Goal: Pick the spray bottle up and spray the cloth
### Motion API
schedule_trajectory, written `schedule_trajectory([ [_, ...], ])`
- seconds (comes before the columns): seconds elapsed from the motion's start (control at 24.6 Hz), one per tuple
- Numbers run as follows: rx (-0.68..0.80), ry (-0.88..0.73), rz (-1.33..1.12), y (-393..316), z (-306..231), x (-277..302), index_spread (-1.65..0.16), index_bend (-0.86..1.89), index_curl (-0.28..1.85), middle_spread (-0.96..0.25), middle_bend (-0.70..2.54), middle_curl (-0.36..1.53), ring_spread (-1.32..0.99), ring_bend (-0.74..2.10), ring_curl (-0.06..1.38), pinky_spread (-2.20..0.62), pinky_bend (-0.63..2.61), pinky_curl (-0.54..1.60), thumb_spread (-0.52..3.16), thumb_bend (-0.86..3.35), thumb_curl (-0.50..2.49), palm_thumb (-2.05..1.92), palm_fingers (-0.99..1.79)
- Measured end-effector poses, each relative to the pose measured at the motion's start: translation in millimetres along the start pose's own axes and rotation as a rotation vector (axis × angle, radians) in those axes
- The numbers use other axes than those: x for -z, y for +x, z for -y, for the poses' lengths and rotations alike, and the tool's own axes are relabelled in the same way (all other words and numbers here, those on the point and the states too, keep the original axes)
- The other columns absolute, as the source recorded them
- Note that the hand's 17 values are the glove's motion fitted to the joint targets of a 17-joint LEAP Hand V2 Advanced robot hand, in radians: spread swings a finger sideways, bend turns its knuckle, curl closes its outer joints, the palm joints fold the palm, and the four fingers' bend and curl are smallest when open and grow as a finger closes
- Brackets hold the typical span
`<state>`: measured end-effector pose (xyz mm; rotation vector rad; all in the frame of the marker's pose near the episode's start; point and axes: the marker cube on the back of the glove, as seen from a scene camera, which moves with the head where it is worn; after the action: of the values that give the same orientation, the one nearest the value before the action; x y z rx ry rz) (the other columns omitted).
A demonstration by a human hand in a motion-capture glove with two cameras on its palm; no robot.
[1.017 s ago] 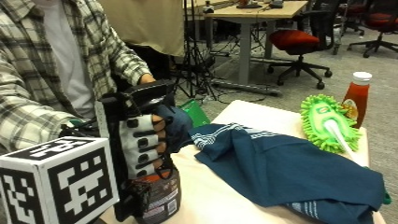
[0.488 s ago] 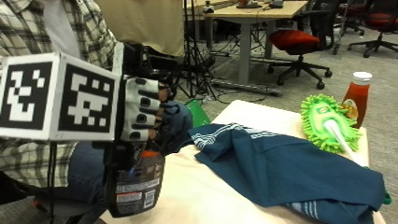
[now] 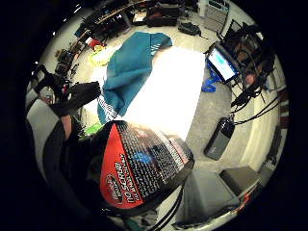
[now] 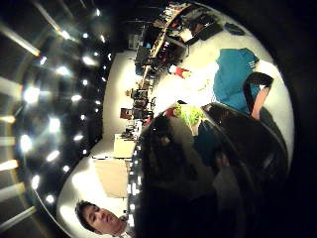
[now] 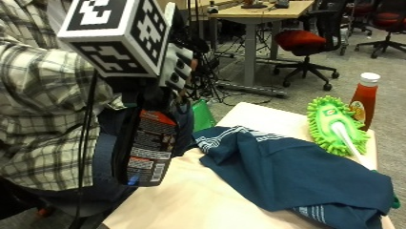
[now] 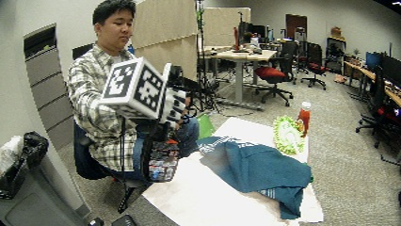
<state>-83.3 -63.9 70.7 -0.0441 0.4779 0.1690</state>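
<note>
My gloved right hand (image 5: 178, 67) grips the neck of a dark spray bottle (image 5: 149, 149) with a red and black label. It holds the bottle in the air beyond the table's near left corner, in front of the person's lap. The bottle's base (image 3: 139, 166) fills much of the little finger side palm view. A dark teal cloth (image 5: 298, 177) with white stripes lies rumpled across the white table (image 5: 209, 202), to the right of and below the bottle. In the wide outside view the bottle (image 6: 162, 162) hangs to the left of the cloth (image 6: 263, 167).
A lime green duster mop (image 5: 336, 123) lies at the table's far right, with a ketchup bottle (image 5: 363, 98) standing behind it. A green object (image 5: 203, 114) stands by the table's far left edge. Office chairs (image 5: 304, 43) and desks stand behind.
My hand has lifted the spray bottle higher and a little toward the table. The cloth, mop and ketchup bottle have stayed put.
</note>
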Motion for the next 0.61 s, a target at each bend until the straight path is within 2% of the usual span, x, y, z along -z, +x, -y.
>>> schedule_trajectory([
  [0.08, 0.011, -0.019, -0.116, -32, -13, 7, -0.25, 0.42, 0.59, -0.12, 0.64, 0.53, -0.22, 0.61, 0.48, -0.14, 0.34, 0.39, 0.06, -0.03, 0.76, 1.06, 1.35],
  [0.2, 0.015, -0.047, -0.164, -49, -7, -5, -0.25, 0.42, 0.60, -0.12, 0.64, 0.53, -0.22, 0.62, 0.48, -0.14, 0.34, 0.40, 0.06, -0.03, 0.76, 1.06, 1.35],
  [0.61, -0.041, -0.126, -0.420, -66, 22, -51, -0.25, 0.41, 0.61, -0.13, 0.63, 0.53, -0.21, 0.65, 0.49, -0.13, 0.34, 0.40, 0.04, -0.03, 0.77, 1.06, 1.35],
])
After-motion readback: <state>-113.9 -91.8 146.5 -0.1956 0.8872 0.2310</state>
